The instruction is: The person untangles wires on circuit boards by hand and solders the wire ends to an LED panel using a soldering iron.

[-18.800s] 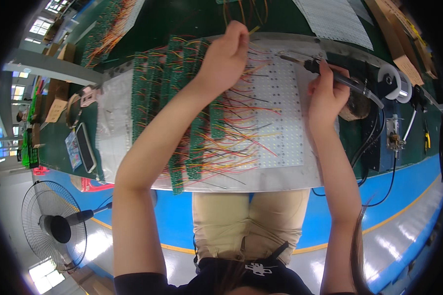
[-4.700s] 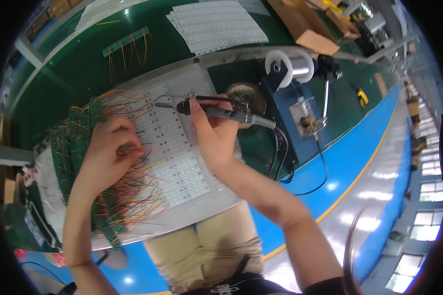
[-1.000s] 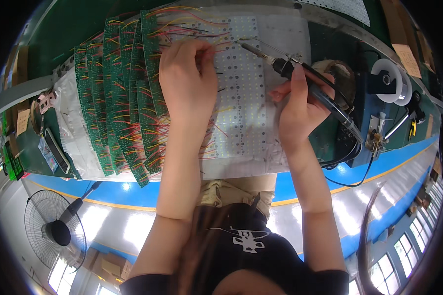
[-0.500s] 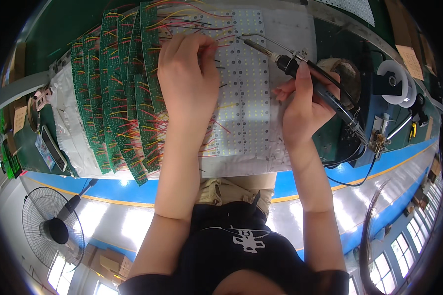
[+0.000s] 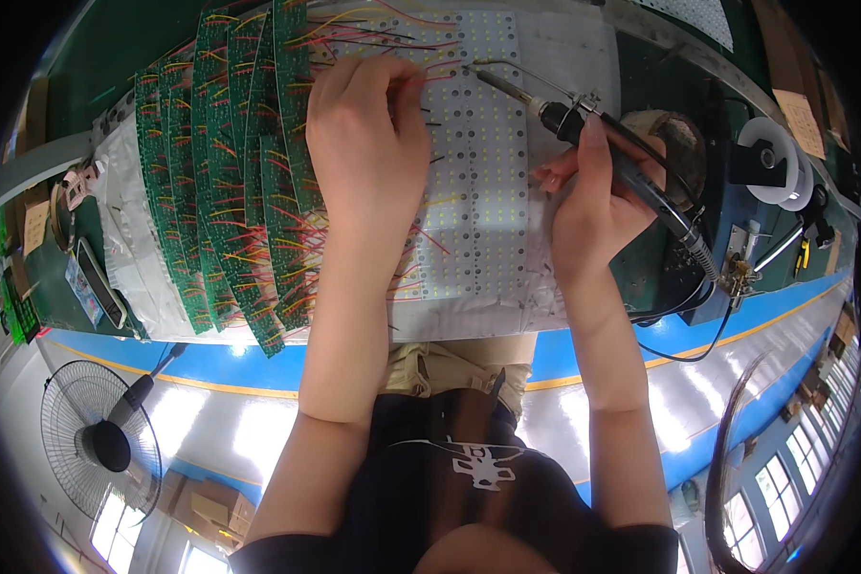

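Observation:
My right hand [image 5: 598, 201] grips a soldering iron [image 5: 631, 177], with a thin metal solder-feed tube running alongside it. The iron's tip is at the upper part of a white LED panel [image 5: 493, 182], by the ends of red wires. My left hand [image 5: 368, 134] is closed in a pinch over the panel's left part, apparently on a thin red wire [image 5: 440, 77]; the fingertips are partly hidden. Left of it, several long green circuit boards [image 5: 215, 182] lie side by side and overlapping, with red, yellow and black wires sticking out.
At the right stand a white solder spool [image 5: 773, 163] on a blue-grey feeder and a round holder [image 5: 665, 143]. A phone [image 5: 100, 282] and a roll of tape [image 5: 62, 215] lie at the left. A black fan [image 5: 105, 445] stands beyond the table's near edge.
The view has shifted slightly, and the panel and iron tip sit a little higher in it. Both hands keep nearly the same pose and grip.

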Demonstrator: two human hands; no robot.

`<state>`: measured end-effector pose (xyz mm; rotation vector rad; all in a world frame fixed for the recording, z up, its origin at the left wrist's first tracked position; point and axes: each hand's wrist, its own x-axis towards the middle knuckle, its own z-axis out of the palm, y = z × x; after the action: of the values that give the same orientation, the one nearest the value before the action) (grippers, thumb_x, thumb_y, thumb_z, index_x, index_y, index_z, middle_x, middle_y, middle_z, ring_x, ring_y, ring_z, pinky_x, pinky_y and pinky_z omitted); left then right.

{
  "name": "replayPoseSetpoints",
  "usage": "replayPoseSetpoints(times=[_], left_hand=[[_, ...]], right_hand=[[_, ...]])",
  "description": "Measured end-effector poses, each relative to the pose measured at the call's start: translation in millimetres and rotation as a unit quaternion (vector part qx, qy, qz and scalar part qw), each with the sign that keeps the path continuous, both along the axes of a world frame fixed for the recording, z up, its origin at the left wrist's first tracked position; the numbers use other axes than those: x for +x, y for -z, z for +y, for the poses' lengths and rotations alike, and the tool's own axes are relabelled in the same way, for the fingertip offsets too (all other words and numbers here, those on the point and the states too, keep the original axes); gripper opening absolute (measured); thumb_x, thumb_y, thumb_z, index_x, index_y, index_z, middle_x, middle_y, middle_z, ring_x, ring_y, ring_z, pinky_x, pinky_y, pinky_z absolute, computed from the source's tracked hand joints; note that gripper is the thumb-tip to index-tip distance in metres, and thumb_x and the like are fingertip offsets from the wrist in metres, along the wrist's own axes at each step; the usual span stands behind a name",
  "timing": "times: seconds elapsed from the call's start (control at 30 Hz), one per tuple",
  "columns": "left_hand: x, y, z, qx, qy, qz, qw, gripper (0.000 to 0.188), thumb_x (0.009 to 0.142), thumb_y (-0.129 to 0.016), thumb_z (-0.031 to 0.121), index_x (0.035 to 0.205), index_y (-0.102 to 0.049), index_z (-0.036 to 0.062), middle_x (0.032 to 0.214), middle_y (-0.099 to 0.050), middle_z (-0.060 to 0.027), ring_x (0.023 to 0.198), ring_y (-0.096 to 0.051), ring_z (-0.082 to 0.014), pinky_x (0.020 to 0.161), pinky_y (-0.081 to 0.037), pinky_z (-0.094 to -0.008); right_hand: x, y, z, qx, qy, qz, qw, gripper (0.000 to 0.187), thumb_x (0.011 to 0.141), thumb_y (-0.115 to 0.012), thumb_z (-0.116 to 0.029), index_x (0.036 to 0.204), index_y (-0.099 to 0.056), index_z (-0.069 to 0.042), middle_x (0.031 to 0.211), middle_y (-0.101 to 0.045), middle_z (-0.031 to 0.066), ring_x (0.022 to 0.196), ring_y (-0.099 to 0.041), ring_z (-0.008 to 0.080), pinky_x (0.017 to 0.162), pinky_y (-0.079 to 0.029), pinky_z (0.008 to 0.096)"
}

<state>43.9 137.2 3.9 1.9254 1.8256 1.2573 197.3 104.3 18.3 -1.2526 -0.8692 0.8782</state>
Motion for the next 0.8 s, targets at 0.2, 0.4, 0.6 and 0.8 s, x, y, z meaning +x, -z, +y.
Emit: replayPoseSetpoints(times=[0.2,0.4,0.6,0.8], left_hand=[[0.7,0.9,0.3,0.007,0.002,-0.002,1.0,0.006,0.073,-0.062,-0.001,0.078,-0.06,0.0025,0.076,-0.058,-0.0108,0.073,-0.055,-0.0314,0.067,-0.044,-0.0407],[0.3,0.4,0.1,0.008,0.002,-0.001,1.0,0.006,0.073,-0.061,-0.001,0.078,-0.06,0.0023,0.076,-0.058,-0.0107,0.073,-0.055,-0.031,0.067,-0.044,-0.0405],[-0.3,2.1,0.5,0.006,0.005,-0.003,1.0,0.006,0.073,-0.061,-0.001,0.077,-0.061,0.0025,0.076,-0.059,-0.0105,0.074,-0.055,-0.0309,0.067,-0.044,-0.0403],[0.8,1.0,0.6,0.009,0.0,0.001,1.0,0.006,0.073,-0.061,-0.001,0.077,-0.06,0.0027,0.076,-0.059,-0.0108,0.074,-0.055,-0.0313,0.068,-0.044,-0.0409]], right_hand=[[-0.6,-0.1,0.4,0.002,0.004,-0.01,1.0,0.014,0.09,-0.059,-0.009,0.089,-0.049,0.001,0.055,-0.054,0.0095,0.044,-0.049,0.0126,0.046,-0.047,0.0273],[0.1,0.1,0.3,0.003,0.001,-0.015,1.0,0.014,0.09,-0.059,-0.009,0.089,-0.049,0.001,0.055,-0.055,0.0102,0.044,-0.049,0.0128,0.045,-0.045,0.0265],[-1.1,0.8,0.3,-0.001,0.009,-0.011,1.0,0.015,0.09,-0.059,-0.01,0.088,-0.049,0.001,0.055,-0.055,0.01,0.043,-0.049,0.0131,0.045,-0.045,0.0263],[-0.5,-0.6,0.6,-0.001,0.004,-0.014,1.0,0.015,0.089,-0.06,-0.01,0.088,-0.049,0.001,0.054,-0.055,0.0097,0.042,-0.049,0.0128,0.045,-0.045,0.0263]])
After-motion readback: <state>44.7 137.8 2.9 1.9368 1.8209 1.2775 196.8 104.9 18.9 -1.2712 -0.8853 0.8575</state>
